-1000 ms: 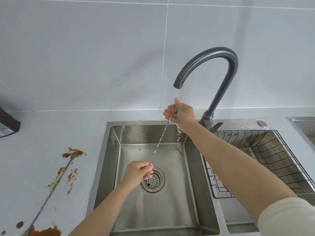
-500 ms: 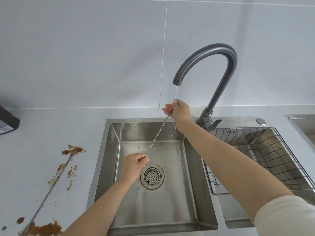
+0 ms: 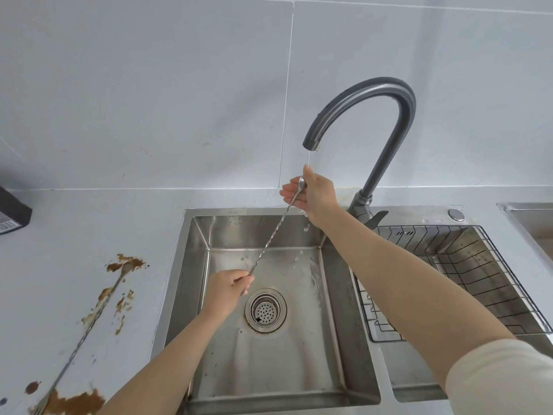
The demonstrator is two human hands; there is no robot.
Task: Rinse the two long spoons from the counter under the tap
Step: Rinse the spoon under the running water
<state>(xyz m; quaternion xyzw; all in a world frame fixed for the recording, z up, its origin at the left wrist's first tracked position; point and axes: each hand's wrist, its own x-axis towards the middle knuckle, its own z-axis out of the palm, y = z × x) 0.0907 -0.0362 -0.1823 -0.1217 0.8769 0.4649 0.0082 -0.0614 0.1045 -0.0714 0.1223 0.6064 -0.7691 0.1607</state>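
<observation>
Steel long spoon point(image 3: 270, 235) slants over the sink point(image 3: 191, 265): our left hand point(image 3: 228, 290) pinches its lower end, our right hand point(image 3: 314, 194) pinches its bowl under the tap point(image 3: 368, 115). The second spoon point(image 3: 89, 324) lies on the stained counter point(image 3: 45, 280).

Two long spoons: one spoon point(image 3: 270, 235) slanted over the sink point(image 3: 191, 265), a second spoon point(image 3: 86, 327) lying on the counter point(image 3: 74, 223); two hands, one tap point(image 3: 386, 115), one drain strainer point(image 3: 265, 310), one wire basket point(image 3: 508, 265)
</observation>
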